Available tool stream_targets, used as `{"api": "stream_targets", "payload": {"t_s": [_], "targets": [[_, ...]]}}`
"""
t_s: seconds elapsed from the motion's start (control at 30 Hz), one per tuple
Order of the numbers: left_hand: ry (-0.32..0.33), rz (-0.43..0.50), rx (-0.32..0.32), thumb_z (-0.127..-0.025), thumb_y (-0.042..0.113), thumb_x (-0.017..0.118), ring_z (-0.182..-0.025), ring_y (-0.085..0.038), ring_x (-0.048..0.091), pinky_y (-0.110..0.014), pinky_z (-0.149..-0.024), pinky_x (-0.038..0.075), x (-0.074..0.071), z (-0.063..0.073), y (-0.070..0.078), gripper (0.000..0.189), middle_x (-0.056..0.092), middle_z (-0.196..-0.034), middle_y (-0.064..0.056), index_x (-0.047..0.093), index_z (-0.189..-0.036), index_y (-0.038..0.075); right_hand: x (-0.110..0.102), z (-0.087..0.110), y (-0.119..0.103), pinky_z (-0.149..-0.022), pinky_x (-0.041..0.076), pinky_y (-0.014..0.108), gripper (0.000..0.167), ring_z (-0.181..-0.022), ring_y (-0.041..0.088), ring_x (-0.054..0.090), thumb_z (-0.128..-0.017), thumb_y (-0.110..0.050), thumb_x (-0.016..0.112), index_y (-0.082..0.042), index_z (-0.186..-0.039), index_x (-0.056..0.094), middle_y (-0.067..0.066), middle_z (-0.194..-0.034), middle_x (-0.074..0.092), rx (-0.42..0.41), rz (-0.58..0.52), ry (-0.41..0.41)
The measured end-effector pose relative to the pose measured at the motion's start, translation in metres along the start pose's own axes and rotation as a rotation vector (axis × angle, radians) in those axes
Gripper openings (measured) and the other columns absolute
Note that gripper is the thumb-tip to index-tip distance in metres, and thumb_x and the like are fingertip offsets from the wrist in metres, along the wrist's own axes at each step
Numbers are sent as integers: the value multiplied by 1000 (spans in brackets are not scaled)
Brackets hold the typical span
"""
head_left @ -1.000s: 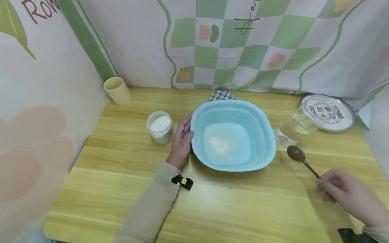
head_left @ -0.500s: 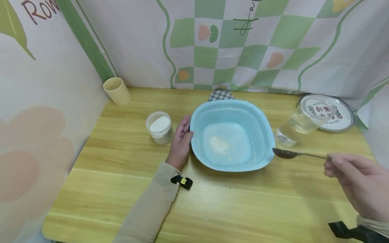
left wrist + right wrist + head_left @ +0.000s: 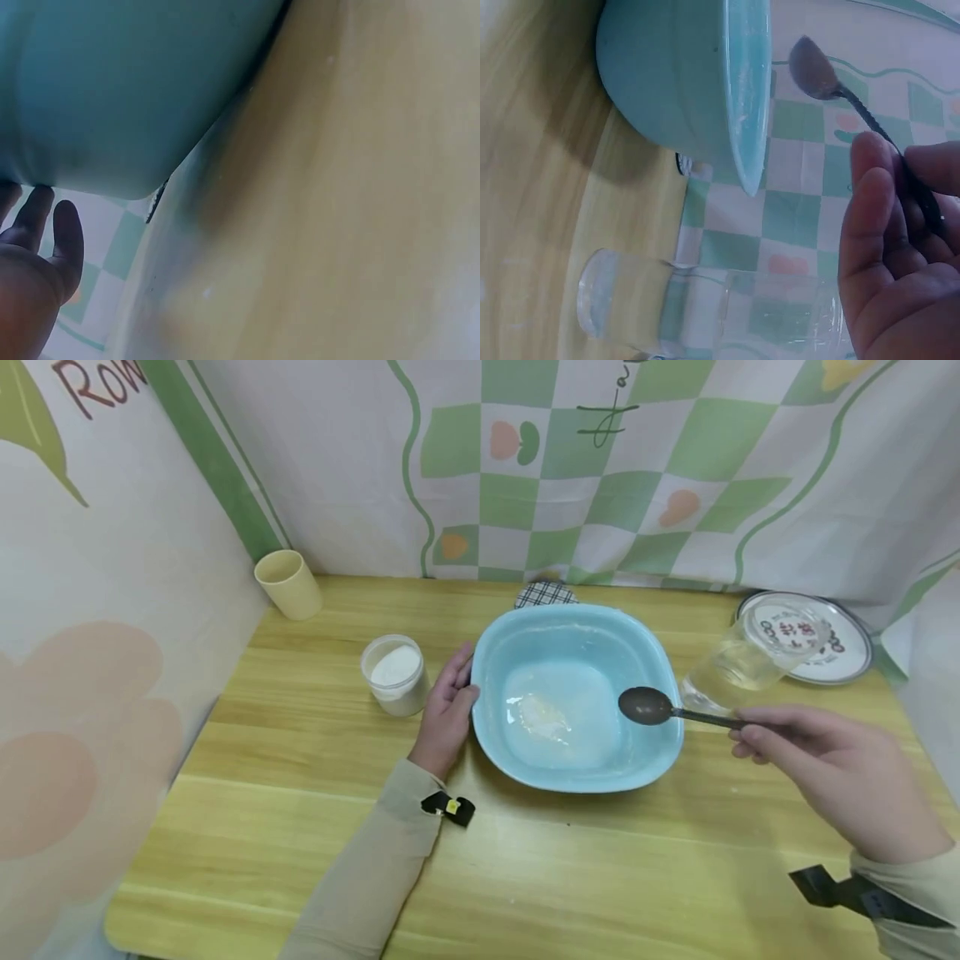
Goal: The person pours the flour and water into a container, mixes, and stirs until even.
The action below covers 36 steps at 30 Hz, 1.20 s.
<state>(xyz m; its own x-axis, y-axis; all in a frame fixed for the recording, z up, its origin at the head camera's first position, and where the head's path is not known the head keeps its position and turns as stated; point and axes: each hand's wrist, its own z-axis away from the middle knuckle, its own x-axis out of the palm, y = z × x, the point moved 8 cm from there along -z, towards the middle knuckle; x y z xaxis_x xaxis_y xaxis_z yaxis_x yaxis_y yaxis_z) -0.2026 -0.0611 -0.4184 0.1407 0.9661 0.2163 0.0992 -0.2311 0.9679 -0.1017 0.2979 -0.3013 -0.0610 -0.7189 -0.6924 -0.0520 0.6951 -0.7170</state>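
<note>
My right hand [image 3: 847, 768] pinches the handle of a dark brown spoon [image 3: 647, 706], whose bowl hangs over the right side of a light blue basin [image 3: 637, 635]. The right wrist view shows this spoon [image 3: 814, 71] above rim height, its handle between thumb and fingers. On the basin floor lies a pale, whitish patch [image 3: 543, 718] with wet-looking glints. My left hand [image 3: 446, 718] rests on the basin's left side, thumb at the rim. In the left wrist view its extended fingers [image 3: 34, 214] reach up to the basin's outer wall [image 3: 112, 97].
A tub of white powder [image 3: 397, 672] stands left of my left hand. Right of the basin is a tall clear glass [image 3: 738, 668] of liquid, before a printed plate [image 3: 840, 656]. A yellow cup [image 3: 291, 585] and a checked round item [image 3: 546, 594] are at the back.
My right hand has moved the spoon left, from beside the glass to over the basin. Bright glints have appeared around the whitish patch. The basin's near rim sits slightly lower; my left hand stays put.
</note>
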Motion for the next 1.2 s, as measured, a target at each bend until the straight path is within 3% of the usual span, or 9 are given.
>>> {"api": "stream_targets", "payload": {"t_s": [0.1,0.23,0.4,0.57,0.67,0.8,0.9,1.03,1.2], "targets": [[4,-22,4,-99,0,45,-142,-17,41,-28,-114,36,-2,-1,1,56,45,-154,-7,37,-154,6,5,-4,-8,-68,53,9,20,-78,1,70,-98,-14,67,-9,-116,72,-6,-89,76,-40,51,-40],[2,-58,6,-92,-7,46,-135,-22,50,-30,-112,42,-2,-1,2,59,52,-148,-11,44,-150,5,9,-6,-11,-66,53,9,23,-78,1,69,-98,-11,65,-8,-121,70,-6,-90,75,-78,86,-86],[-24,-106,-4,-83,-8,46,-122,-31,56,-39,-106,47,-1,0,2,69,55,-140,-17,40,-152,2,12,-9,-16,-65,50,6,25,-77,-2,69,-96,-8,68,-9,-121,70,-5,-90,76,-151,121,-122],[-41,-121,-62,-95,6,44,-134,-30,48,-43,-114,39,0,-1,-4,61,47,-149,-15,35,-155,4,16,-16,-21,-64,48,6,24,-76,-4,67,-95,-13,69,-11,-120,71,-1,-92,76,-168,191,-155],[-56,-192,-115,-105,24,40,-145,-23,36,-40,-121,28,1,-1,-10,53,40,-157,-9,36,-155,7,21,-21,-27,-65,50,8,24,-76,-2,67,-96,-13,68,-10,-120,71,2,-95,76,-179,192,-181],[-90,-255,-194,-108,42,33,-148,-17,28,-37,-123,21,4,0,-18,57,37,-160,-2,39,-155,11,27,-27,-35,-68,50,8,21,-76,1,68,-97,-12,68,-12,-117,73,1,-95,76,-217,184,-202],[-113,-198,-229,-108,43,32,-148,-16,29,-36,-122,22,8,2,-22,56,37,-160,1,37,-156,14,32,-30,-40,-67,49,8,19,-74,3,67,-96,-11,68,-12,-114,73,-5,-88,74,-258,212,-211],[-129,-107,-226,-108,35,34,-148,-14,29,-34,-121,24,12,2,-22,53,35,-161,3,34,-157,16,35,-34,-45,-66,49,10,20,-73,2,66,-93,-6,70,-9,-113,73,-7,-85,73,-302,234,-218],[-114,-75,-224,-108,31,35,-146,-13,32,-33,-120,27,14,2,-21,51,37,-159,4,37,-156,17,41,-39,-47,-65,52,17,19,-73,0,66,-94,-7,70,-9,-112,71,-9,-84,73,-296,265,-251]]}}
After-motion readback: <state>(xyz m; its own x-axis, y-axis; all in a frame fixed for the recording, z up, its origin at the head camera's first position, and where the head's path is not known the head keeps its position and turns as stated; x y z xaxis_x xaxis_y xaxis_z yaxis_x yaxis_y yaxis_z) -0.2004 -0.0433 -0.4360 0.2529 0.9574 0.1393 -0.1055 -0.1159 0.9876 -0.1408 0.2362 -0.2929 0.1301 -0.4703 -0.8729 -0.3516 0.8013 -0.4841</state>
